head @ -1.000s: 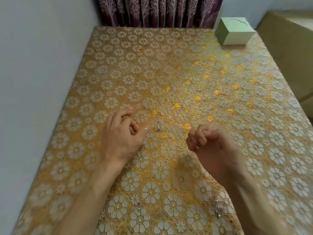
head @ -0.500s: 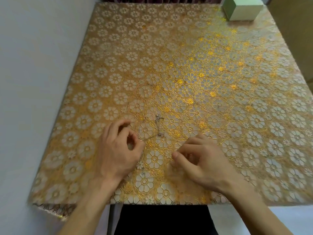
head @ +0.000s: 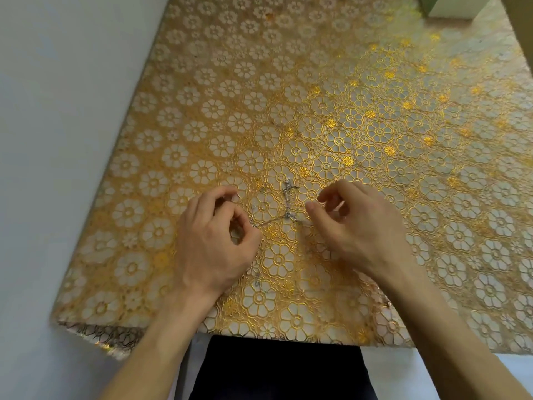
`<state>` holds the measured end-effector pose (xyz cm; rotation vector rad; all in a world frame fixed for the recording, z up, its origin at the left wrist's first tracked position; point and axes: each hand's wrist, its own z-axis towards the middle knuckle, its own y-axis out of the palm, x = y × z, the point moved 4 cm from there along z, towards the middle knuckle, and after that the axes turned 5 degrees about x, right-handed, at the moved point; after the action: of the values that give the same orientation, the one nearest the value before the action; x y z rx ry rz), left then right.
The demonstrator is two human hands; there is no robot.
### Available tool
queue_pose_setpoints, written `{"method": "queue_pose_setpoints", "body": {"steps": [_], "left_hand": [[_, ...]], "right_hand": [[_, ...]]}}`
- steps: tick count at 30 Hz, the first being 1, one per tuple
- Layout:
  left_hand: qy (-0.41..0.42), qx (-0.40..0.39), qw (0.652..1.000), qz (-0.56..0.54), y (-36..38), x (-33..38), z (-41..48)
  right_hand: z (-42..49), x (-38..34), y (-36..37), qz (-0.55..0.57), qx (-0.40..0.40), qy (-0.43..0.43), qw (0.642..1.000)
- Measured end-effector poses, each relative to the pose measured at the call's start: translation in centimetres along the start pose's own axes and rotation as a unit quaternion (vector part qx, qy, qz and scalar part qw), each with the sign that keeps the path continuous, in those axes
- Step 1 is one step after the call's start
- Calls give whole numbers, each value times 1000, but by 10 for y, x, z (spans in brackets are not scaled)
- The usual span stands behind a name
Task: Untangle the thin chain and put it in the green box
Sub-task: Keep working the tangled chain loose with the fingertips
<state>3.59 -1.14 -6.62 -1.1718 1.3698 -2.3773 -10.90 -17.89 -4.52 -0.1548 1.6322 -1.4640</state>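
The thin silver chain (head: 285, 203) lies knotted on the gold flower-patterned worktop (head: 375, 125), between the hands. The left hand (head: 213, 241) seems to pinch one strand. The right hand (head: 357, 226) is curled just beside the chain, its grip unclear. The pale green box (head: 455, 7) sits at the far corner

Gold floral tablecloth (head: 375, 116) covering the table; pale wall (head: 57, 111) at 9 o'clock; dark fabric (head: 277, 370), probably clothing, at 6 o'clock; tan surface (head: 523, 21) at 1 o'clock.
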Motion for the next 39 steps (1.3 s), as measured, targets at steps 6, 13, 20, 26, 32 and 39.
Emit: {"method": "queue_pose_setpoints", "body": {"steps": [6,13,20,26,32,39], "left_hand": [[2,5,1000,-9,0,0,0],[-3,7,1000,-15,-2,1,0],[8,5,999,-33,-5,5,0],[-15,-6,997,-69,-9,16,4],[-19,-30,992,-120,-4,39,7],[3,-108,993,-50,10,41,6]], "right_hand": [[36,-35,22,-101,-94,3,990],[34,-49,18,-179,-172,-27,968],[19,-33,11,50,-211,65,974],[-1,-4,0,454,-81,209,862],[-8,-2,-13,572,-10,249,782],[-13,2,-19,561,-3,213,800]]}}
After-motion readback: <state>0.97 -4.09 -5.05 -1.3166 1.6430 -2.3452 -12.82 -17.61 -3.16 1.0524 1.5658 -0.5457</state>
